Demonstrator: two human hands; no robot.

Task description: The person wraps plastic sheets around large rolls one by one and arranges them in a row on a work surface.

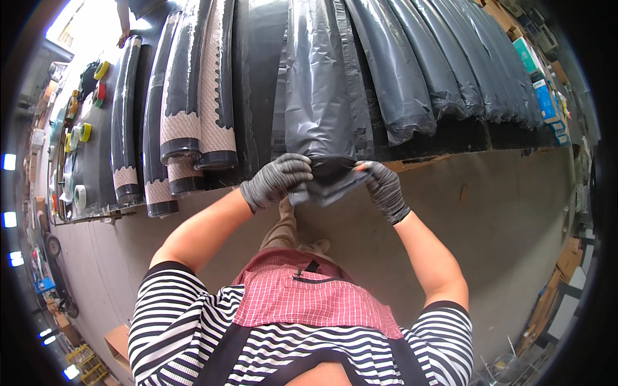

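Gloved Hands Hold the Mouth of a Long Grey Plastic Bag (318,96) at the Desk's Edge

A worker in a striped shirt (170,318) and a red checked apron (315,293) stands at a long black desk (257,96), both arms stretched forward. The left hand (278,180), in a grey knit glove, is closed on the left side of the bag's end; the right hand (385,190), gloved alike, pinches the right side, an orange-red spot showing at its fingertips. Between the two hands, set apart from each other, the dark end of the bag sags over the near edge of the desk, while the rest, wrinkled and glossy, runs away across the top.

To the right, a row of grey wrapped rolls (399,83) lies side by side, with a blue box (545,100) beyond them near the far right end. To the left lie clear-wrapped rolls (183,96), dark with pale patterned bands near their ends. Farther left, several rolls of tape (85,132) are scattered about the desk, yellow among them. At upper left, another person's hand (123,38) reaches down near one of the clear-wrapped rolls. A grey floor (489,212) spreads below.
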